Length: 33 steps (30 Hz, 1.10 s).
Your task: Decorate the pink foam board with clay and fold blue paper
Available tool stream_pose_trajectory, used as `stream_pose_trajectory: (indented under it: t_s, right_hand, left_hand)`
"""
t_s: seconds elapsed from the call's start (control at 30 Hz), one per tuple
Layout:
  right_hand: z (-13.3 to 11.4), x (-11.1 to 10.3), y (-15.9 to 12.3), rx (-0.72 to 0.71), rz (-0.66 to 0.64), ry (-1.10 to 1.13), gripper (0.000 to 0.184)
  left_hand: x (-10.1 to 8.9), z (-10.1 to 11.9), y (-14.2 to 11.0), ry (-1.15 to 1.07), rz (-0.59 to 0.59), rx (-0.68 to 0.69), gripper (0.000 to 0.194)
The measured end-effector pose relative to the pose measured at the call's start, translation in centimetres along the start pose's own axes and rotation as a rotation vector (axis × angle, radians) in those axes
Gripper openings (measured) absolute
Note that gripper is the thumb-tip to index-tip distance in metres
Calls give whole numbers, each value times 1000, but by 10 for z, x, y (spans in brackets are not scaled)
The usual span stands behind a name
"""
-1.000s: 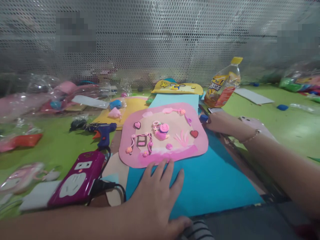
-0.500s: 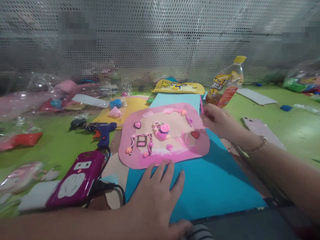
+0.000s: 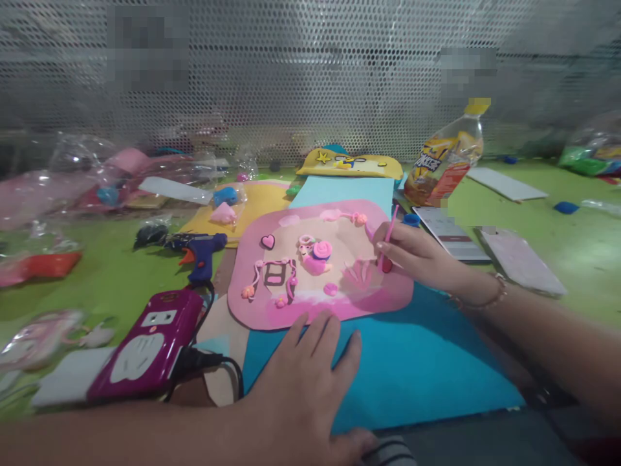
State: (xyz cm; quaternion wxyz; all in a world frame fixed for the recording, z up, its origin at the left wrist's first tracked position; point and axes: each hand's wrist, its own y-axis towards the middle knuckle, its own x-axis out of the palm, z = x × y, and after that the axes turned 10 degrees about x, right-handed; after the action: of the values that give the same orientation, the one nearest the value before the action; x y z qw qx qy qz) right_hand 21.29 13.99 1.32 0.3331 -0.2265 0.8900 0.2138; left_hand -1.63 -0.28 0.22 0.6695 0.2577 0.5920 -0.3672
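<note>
A pink rounded craft board point(image 3: 262, 310) lies on a blue sheet point(image 3: 427, 362). On its surface are a clay snail point(image 3: 317, 255), small clay flowers, a pink heart point(image 3: 268, 241) and a pink shell point(image 3: 330, 288). My left hand point(image 3: 305, 375) rests flat with its fingers spread, fingertips at the board's lower edge. Over the board's right side, my right hand point(image 3: 417, 252) pinches a thin pink modelling tool point(image 3: 389, 233), held nearly upright. Its lower end is close to a red heart point(image 3: 387, 265), partly hidden by the hand; whether they touch, I cannot tell.
Left of the board are a blue glue gun point(image 3: 201, 252) and a purple power strip point(image 3: 155, 343) with black cables. Behind stand a tilted drink bottle point(image 3: 446, 158) and a yellow decorated piece point(image 3: 349, 167). Two phones point(image 3: 451, 233) lie at right. Plastic bags point(image 3: 121, 175) fill the back left.
My right hand has moved from the board's upper right edge down over its right side, bringing the pink tool along. A phone and a blue cap are uncovered. My left hand stays put.
</note>
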Motion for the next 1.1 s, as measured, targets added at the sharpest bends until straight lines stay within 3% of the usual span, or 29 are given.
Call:
stream_pose_trajectory:
  t_s: [0.5,0.63,0.8,1.1]
  right_hand:
    - [-17,2,-2,-271,-193,-233,26]
    - [-18,7,-6,-203,-164,-236,14]
    - [-17,12,-9,-127,-146,-156,43]
    - [-29,16,-7,-124,-229,-35,18]
  left_hand:
    - [-5,5,2,18,-27,-53,79]
    - [-5,5,2,15,-18,-39,78]
    - [-8,6,3,27,-33,-52,78]
    - [-9,10,3,64,-23,-70,77]
